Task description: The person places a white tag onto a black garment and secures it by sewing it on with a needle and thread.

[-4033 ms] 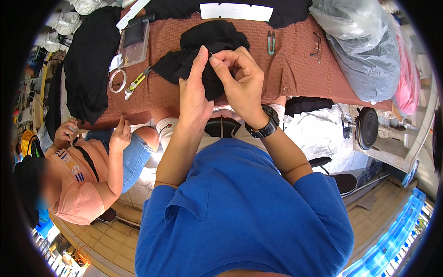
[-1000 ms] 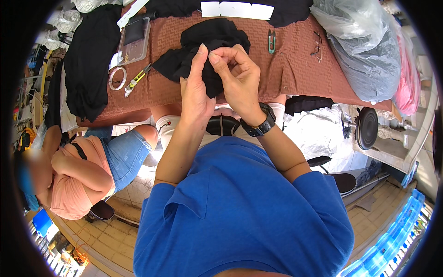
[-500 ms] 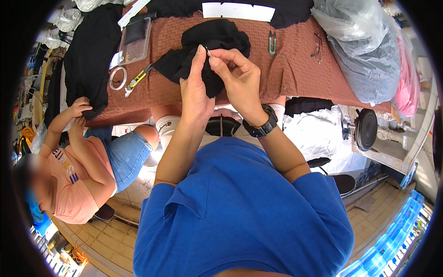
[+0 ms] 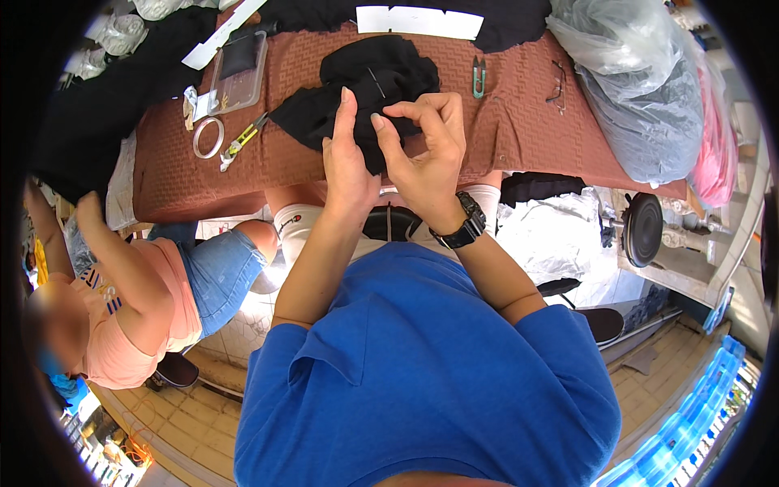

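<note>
A bunched black cloth (image 4: pixel 406 71) lies on the table in front of me. On it rests a thin, silvery needle-like piece (image 4: pixel 376 83), just beyond my fingertips and held by neither hand. My left hand (image 4: pixel 350 166) is raised over the cloth's near edge, its thumb stretched up and its lower fingers partly hidden. Close beside it on the right, my right hand (image 4: pixel 428 150) has thumb and index finger bent toward each other with a small gap between the tips. I see nothing in that gap; a fine thread would be too thin to tell.
Thread snips (image 4: pixel 479 77) and glasses (image 4: pixel 557 85) lie to the right, before large plastic bags (image 4: pixel 641 97). At left are a yellow cutter (image 4: pixel 242 144), a white ring (image 4: pixel 208 138) and a clear box (image 4: pixel 243 77). A co-worker (image 4: pixel 138 316) sits at far left.
My hands have come apart, and the needle-like piece that was between my fingers now lies on the black cloth. The co-worker has pulled another black cloth leftward, and a white strip has shifted.
</note>
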A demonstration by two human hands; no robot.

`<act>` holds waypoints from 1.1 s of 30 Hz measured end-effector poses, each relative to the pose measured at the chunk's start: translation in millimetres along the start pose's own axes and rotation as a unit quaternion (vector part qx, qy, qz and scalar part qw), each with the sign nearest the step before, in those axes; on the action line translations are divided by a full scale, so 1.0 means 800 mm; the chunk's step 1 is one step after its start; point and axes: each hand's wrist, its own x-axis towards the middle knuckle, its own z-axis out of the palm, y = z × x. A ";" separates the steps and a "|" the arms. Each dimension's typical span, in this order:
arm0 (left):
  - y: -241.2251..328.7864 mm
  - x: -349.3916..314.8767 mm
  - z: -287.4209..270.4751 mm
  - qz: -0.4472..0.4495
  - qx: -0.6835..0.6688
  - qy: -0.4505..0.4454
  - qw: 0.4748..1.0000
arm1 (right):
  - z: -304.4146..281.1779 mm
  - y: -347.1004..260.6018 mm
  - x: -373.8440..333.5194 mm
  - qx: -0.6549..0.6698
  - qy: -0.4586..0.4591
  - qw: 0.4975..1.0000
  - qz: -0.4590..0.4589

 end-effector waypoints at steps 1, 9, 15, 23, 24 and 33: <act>-0.003 0.001 -0.002 -0.002 -0.002 0.006 1.000 | 0.001 0.002 0.000 -0.015 0.001 1.000 -0.010; -0.018 0.005 -0.009 0.041 0.013 0.021 0.999 | 0.010 0.011 0.000 -0.018 0.015 0.999 0.044; -0.017 0.002 -0.009 0.036 0.007 0.002 0.999 | 0.010 0.012 -0.004 0.099 -0.025 0.983 0.152; -0.018 0.004 0.001 0.066 0.019 0.092 0.993 | -0.006 0.018 0.017 0.222 -0.051 0.953 0.201; -0.019 0.004 -0.001 0.075 0.009 0.078 0.994 | -0.009 0.022 0.023 0.215 -0.073 0.953 0.199; -0.017 0.004 -0.011 0.137 0.107 0.022 0.985 | -0.049 0.023 0.079 0.046 -0.260 0.962 0.069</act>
